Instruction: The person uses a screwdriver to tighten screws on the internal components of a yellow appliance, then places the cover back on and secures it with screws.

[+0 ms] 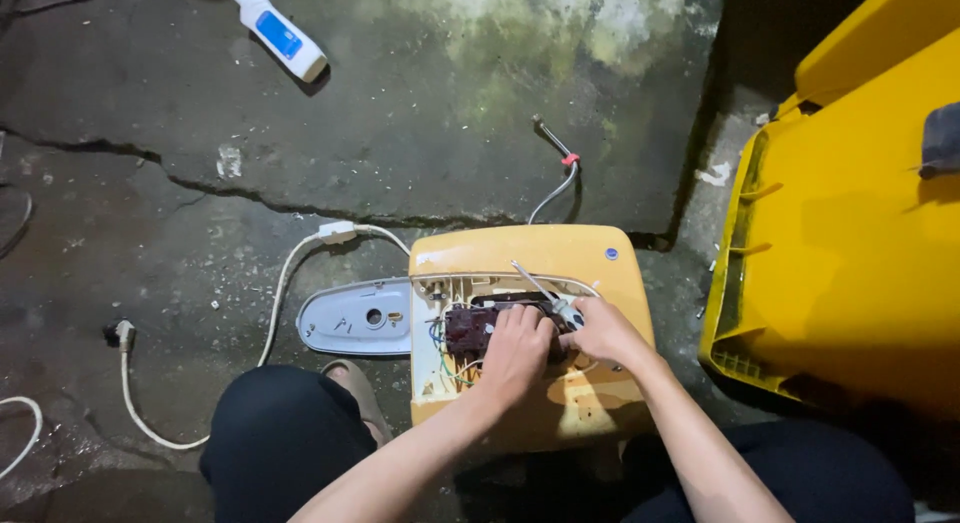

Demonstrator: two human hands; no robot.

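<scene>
Hands meet over the open side of a yellow appliance casing [560, 253], which lies on the cracked concrete floor [400, 113] between the person's knees. The left hand [515, 351] rests with fingers curled on a dark component [468, 328] inside the opening, where thin coloured wires [436, 335] show; whether it really pinches something I cannot tell. The right hand [600, 333] is closed around the handle of a screwdriver [545, 291] (its thin shaft points up and to the left, over the opening). A grey cover plate [355, 319] lies just beside the casing, on its left. A white power cord [275, 303] runs over the floor to a plug [122, 333]. Farther away lie a white bottle [280, 35] and a large yellow bin [850, 233].
</scene>
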